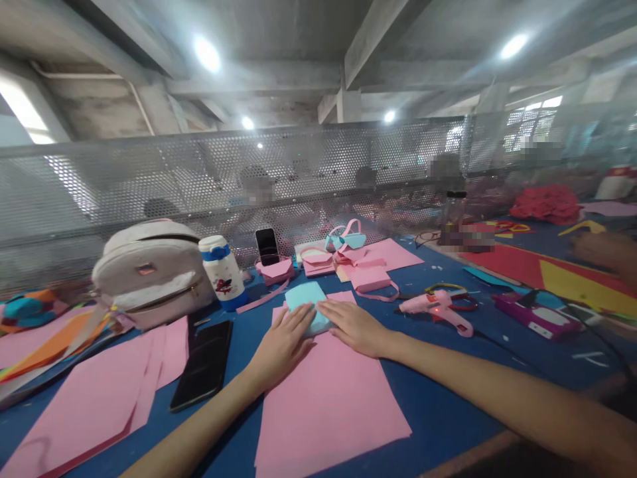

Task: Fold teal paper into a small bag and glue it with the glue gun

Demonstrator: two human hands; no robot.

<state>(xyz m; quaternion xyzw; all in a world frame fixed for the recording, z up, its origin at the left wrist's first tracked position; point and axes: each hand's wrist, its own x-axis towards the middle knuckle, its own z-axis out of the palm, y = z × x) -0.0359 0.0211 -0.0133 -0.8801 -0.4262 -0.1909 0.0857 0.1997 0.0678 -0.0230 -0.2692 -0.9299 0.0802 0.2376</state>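
A light blue folded paper (306,297) lies on top of pink sheets (333,398) in front of me. My left hand (284,342) rests flat on its lower left part, fingers stretched out. From the right, my right hand (355,325) lays its straight fingers on the paper's right edge, the fingertips close to those of the left. Both hands are open, and they cover part of the blue paper. Just beyond are small pink paper bags (276,271) with strips. A pink glue gun (438,307) with a small red light lies right of my right hand.
On the left are a black phone (203,365), more pink sheets (99,398), a pale backpack (149,272) and a bottle (222,272). Another phone (267,245) stands upright behind. A purple device (537,317) and a co-worker's hand (602,245) are right. Perforated metal (308,159) closes the back.
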